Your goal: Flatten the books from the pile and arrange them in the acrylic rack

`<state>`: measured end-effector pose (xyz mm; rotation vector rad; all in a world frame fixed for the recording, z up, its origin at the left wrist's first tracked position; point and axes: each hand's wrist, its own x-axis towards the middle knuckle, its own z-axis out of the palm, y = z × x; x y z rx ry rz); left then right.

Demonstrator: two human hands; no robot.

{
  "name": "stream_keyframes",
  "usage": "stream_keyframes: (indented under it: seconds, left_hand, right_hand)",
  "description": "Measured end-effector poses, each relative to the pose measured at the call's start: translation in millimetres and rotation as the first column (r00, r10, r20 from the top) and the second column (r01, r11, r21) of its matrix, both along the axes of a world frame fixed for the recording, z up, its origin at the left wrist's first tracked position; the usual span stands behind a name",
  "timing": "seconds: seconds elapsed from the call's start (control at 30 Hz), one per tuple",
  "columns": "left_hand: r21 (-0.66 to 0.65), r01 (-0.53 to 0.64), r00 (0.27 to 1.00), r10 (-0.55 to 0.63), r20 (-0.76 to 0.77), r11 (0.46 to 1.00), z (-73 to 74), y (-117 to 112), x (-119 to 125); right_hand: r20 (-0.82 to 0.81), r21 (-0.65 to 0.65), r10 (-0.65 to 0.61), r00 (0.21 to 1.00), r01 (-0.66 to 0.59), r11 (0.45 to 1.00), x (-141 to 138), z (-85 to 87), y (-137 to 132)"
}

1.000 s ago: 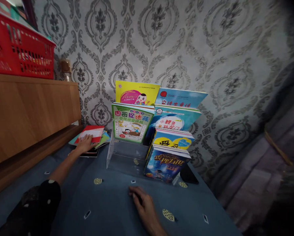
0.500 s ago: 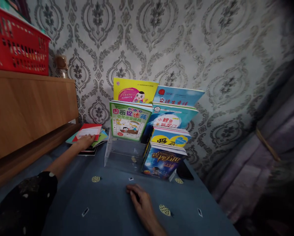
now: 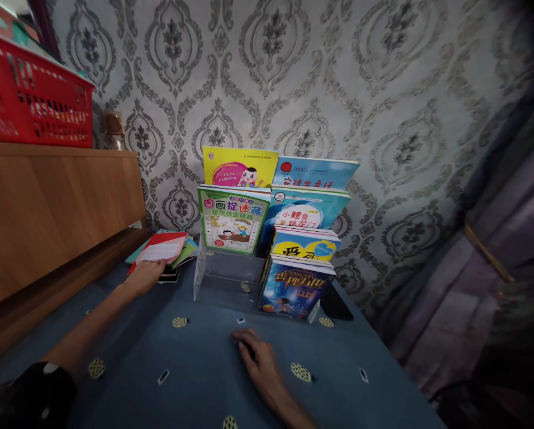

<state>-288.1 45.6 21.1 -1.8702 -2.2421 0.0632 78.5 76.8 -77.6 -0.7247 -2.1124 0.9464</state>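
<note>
At the left, my left hand (image 3: 147, 276) grips the near edge of a red book (image 3: 164, 239) with a pale panel on its cover. That book lies tilted over a loose pile of thin books (image 3: 189, 250). My right hand (image 3: 257, 353) rests on the table, fingers loosely curled, thumb apart, nothing in it. Beyond it stands a clear stepped book rack (image 3: 198, 277). A green picture book (image 3: 231, 223) and a yellow book (image 3: 240, 164) fill its left rear tiers. Its right side carries a blue book (image 3: 294, 292) in front and several others behind.
The table has a blue cloth (image 3: 204, 369) with pineapple prints. A dark flat object (image 3: 336, 302) lies right of the rack. A wooden cabinet (image 3: 61, 208) with a red basket (image 3: 39, 98) on top borders the left. A curtain (image 3: 468, 298) hangs at the right.
My left hand has moved from the top of the red book to its near edge and now grips it; the book has shifted slightly. My right hand stays at rest.
</note>
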Motion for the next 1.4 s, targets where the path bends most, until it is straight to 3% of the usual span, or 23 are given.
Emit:
stream_keyframes:
  seconds: [0.17, 0.3, 0.37, 0.47, 0.57, 0.63, 0.7, 0.8, 0.93, 1.07, 1.23, 1.4]
  left_hand:
    - [-0.055, 0.008, 0.999, -0.01, -0.05, 0.998, -4.2, -47, 25]
    - [-0.093, 0.054, 0.997, -0.058, -0.041, 0.994, -13.2, -95, 48]
    - [-0.107, 0.072, 0.997, -0.069, 0.035, 0.992, -14.7, -120, 61]
    - [-0.172, 0.185, 0.937, -0.121, 0.327, 0.968, -8.4, -146, 74]
    - [-0.123, 0.234, 0.821, -0.129, 0.556, 0.964, -4.5, -144, 68]
    - [-0.037, 0.08, 0.865, -0.051, 0.498, 0.996, -12.9, -130, 52]
    - [0.066, -0.108, 0.941, 0.081, 0.327, 0.992, -31.3, -114, 30]
    - [0.014, -0.274, 0.929, 0.261, 0.261, 0.962, -65.3, -97, 1]
    - [0.045, -0.211, 0.953, 0.195, 0.231, 0.976, -94.4, -95, -17]
    - [0.071, -0.15, 0.969, 0.132, 0.209, 0.986, -101.3, -102, -16]
    - [0.126, -0.038, 0.987, 0.018, 0.161, 0.991, -110.4, -113, 2]
    - [0.168, 0.058, 0.988, -0.08, 0.13, 0.984, -119.9, -121, 37]
  right_hand:
    - [-0.021, 0.009, 0.033, 0.999, -0.033, 0.999, 0, 12.7, -4]
    - [-0.032, 0.031, 0.029, 0.999, -0.028, 0.999, -1, 12.7, -4]
    - [-0.03, 0.03, 0.021, 0.999, -0.02, 0.999, -2, 9.7, -2]
    - [-0.023, 0.018, 0.03, 0.999, -0.03, 0.999, -2, 7.1, 1]
    - [-0.016, 0.014, 0.032, 0.999, -0.032, 0.999, -2, 8.3, 1]
    - [-0.009, 0.016, 0.04, 0.999, -0.039, 0.999, -2, 9.7, 0]
    - [-0.004, 0.021, 0.045, 0.999, -0.045, 0.999, -2, 10.6, -2]
    - [0.0, 0.032, 0.044, 0.999, -0.044, 0.999, -2, 11.3, -4]
    - [0.012, 0.043, 0.048, 0.999, -0.048, 0.998, -3, 12.3, -5]
    - [0.017, 0.053, 0.05, 0.999, -0.051, 0.997, -3, 13.2, -6]
    - [0.031, 0.075, 0.042, 0.999, -0.045, 0.996, -4, 11.6, -5]
    - [0.027, 0.099, 0.018, 0.999, -0.021, 0.995, -6, 9.7, -7]
